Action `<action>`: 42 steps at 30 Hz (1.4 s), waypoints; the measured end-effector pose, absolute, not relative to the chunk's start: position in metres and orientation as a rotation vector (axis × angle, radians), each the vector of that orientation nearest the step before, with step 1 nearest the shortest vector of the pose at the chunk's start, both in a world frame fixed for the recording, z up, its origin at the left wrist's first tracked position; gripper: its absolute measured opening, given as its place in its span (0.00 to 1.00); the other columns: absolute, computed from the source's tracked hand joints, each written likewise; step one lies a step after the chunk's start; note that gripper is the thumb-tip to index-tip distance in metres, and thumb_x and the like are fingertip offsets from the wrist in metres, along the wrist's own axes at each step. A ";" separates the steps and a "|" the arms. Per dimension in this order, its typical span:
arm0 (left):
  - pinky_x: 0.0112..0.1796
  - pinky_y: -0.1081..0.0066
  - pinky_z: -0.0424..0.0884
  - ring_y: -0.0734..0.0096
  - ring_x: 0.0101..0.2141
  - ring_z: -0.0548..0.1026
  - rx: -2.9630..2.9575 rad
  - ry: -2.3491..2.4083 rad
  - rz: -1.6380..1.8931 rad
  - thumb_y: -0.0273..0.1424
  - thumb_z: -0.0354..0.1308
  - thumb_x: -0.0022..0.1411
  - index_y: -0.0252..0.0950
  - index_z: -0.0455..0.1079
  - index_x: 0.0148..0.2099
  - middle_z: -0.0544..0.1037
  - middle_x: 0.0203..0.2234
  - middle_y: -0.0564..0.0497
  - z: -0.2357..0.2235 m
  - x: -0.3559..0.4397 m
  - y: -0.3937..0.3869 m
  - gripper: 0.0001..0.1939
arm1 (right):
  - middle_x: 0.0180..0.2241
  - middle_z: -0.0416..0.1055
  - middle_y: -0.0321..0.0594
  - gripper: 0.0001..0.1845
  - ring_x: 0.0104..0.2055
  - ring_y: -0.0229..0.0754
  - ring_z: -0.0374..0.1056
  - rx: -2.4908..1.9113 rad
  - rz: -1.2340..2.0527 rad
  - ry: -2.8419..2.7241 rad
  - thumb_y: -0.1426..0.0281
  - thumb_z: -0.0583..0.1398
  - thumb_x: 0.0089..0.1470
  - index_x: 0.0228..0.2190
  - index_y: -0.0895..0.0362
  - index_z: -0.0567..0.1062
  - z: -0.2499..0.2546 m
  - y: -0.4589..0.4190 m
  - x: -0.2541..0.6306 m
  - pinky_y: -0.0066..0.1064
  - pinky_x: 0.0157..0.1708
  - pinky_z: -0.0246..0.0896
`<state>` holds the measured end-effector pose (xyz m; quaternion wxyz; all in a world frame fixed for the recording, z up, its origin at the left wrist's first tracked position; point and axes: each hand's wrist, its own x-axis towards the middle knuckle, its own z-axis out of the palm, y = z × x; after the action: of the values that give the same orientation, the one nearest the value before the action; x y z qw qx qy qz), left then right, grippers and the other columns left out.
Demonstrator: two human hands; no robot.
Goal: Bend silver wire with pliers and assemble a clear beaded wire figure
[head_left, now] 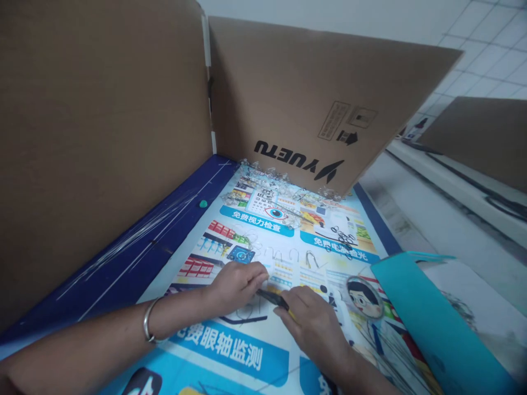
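Observation:
My right hand [315, 326] is wrapped round a pair of pliers [272, 298] with dark jaws and a bit of yellow at the handle. The jaws point left and reach the fingers of my left hand [239, 285]. Those fingers are pinched together just above the printed sheet [296, 307]; what they hold is too small and hidden to make out. Beyond the hands lie several bent U-shaped wires [313, 259]. A silver bangle [148, 321] circles the left wrist.
Cardboard panels [288, 82] wall the left and far sides. Along the far panel lies a heap of clear and wire pieces [280, 178], with dark rings [343, 236] nearer. Long straight wires [135, 236] rest at left by a green lump [203, 203]. A teal folder [436, 312] stands right.

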<state>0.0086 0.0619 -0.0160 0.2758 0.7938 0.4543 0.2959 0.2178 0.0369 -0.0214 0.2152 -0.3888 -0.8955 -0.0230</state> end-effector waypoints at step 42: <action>0.25 0.76 0.61 0.76 0.20 0.64 1.609 1.263 0.852 0.33 0.48 0.61 0.35 0.67 0.28 0.64 0.16 0.57 -0.019 0.022 0.063 0.13 | 0.29 0.71 0.38 0.12 0.32 0.40 0.67 -1.415 0.508 -2.407 0.62 0.53 0.57 0.32 0.54 0.73 -0.020 0.052 0.230 0.27 0.31 0.57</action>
<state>0.0220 0.0625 -0.0193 0.4466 0.6496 0.5100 0.3441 0.2296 0.0524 -0.0205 0.1514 -0.4928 -0.8383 0.1771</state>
